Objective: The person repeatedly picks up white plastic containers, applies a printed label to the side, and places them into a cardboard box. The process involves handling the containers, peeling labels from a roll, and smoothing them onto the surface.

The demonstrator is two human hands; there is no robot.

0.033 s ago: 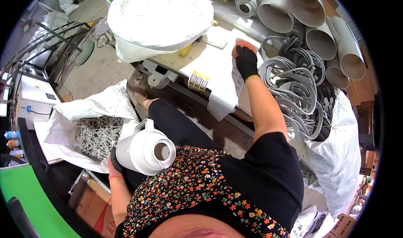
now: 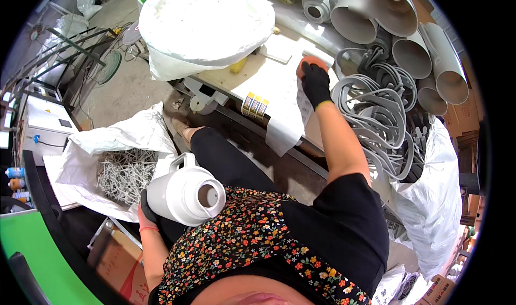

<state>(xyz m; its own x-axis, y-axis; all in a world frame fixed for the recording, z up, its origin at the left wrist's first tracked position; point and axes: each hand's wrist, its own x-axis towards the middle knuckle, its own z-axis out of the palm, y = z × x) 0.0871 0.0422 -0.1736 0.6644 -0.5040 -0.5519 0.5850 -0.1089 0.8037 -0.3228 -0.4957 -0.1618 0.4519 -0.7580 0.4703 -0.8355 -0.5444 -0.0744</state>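
A light-grey jug body (image 2: 180,196) with a side handle and a round open mouth lies tilted across my lap. My left hand (image 2: 146,211), gloved, is closed round its base on the left; most of its fingers are behind it. My right arm reaches to the far table, where my right hand (image 2: 316,82), in a black glove with a yellow cuff, rests with fingers curled over a rounded orange piece (image 2: 310,62). What that piece is, I cannot make out. Under and beside this hand, a white printed sheet (image 2: 285,127) hangs over the table edge.
A strip of yellow-and-dark labels (image 2: 255,105) lies at the table edge (image 2: 217,82). Beyond stands a full white sack (image 2: 207,30). Grey handles (image 2: 376,111) and grey cylinders (image 2: 411,55) are piled at the right. An open sack (image 2: 67,149) of thin metal pieces (image 2: 127,173) stands left.
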